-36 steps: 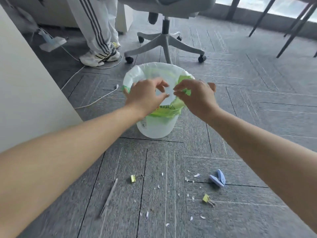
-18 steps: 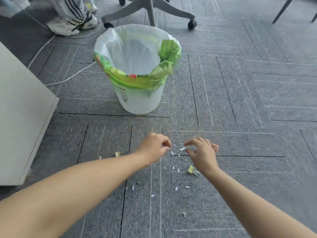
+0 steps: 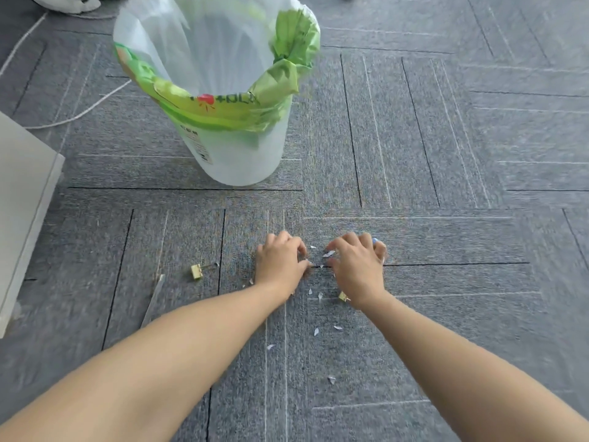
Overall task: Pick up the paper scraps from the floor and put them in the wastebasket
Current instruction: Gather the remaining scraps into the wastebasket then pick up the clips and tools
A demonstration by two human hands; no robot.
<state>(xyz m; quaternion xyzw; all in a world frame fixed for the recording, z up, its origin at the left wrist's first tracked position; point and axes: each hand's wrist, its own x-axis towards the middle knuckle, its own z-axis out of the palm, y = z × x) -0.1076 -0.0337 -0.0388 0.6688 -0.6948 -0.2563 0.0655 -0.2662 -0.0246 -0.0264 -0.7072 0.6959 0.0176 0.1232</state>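
Small white paper scraps (image 3: 320,295) lie scattered on the grey carpet, mostly between and just behind my hands. My left hand (image 3: 280,260) is down on the carpet with curled fingers, thumb and forefinger pinching a tiny scrap. Close beside it, my right hand (image 3: 357,263) also rests on the floor, its curled fingertips closing on a scrap (image 3: 328,253). The white wastebasket (image 3: 242,154), lined with a clear and green bag, stands upright beyond my hands, slightly left.
A yellow binder clip (image 3: 197,271) lies left of my left hand, and another (image 3: 343,296) shows by my right wrist. A thin metal strip (image 3: 153,301) lies further left. A blue object (image 3: 375,240) peeks from behind my right hand. A white cabinet (image 3: 22,202) and cable (image 3: 79,113) are at the left.
Both hands have dropped from above the wastebasket's mouth to the carpet among the scraps. The view has tilted down and moved closer to the floor.
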